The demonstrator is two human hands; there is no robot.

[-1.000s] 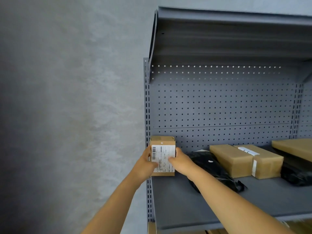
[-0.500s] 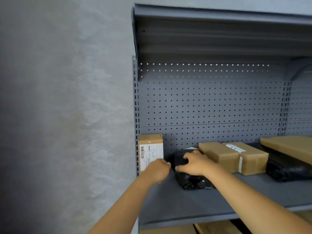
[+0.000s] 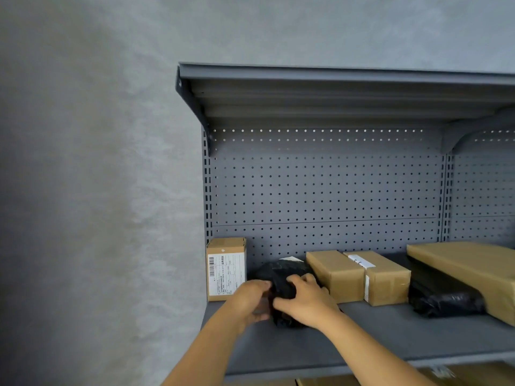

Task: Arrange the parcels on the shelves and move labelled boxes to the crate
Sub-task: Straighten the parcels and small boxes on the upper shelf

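A small labelled cardboard box (image 3: 226, 270) stands upright at the far left end of the grey shelf (image 3: 390, 338), against the pegboard. Just right of it lies a crumpled black plastic parcel (image 3: 281, 277). My left hand (image 3: 250, 300) grips its left side and my right hand (image 3: 302, 300) grips its front and top. Two brown boxes (image 3: 359, 277) sit side by side to the right of the parcel, the right one with a white label strip on top.
Further right, a second black parcel (image 3: 446, 300) lies partly under a large flat cardboard box (image 3: 471, 271). An upper shelf (image 3: 334, 90) overhangs. Cardboard boxes (image 3: 473, 376) show on the level below. A grey wall (image 3: 97, 190) stands left of the rack.
Both hands let go of the labelled box, which now stands at the shelf's left end. They moved right onto the black parcel and closed on it.
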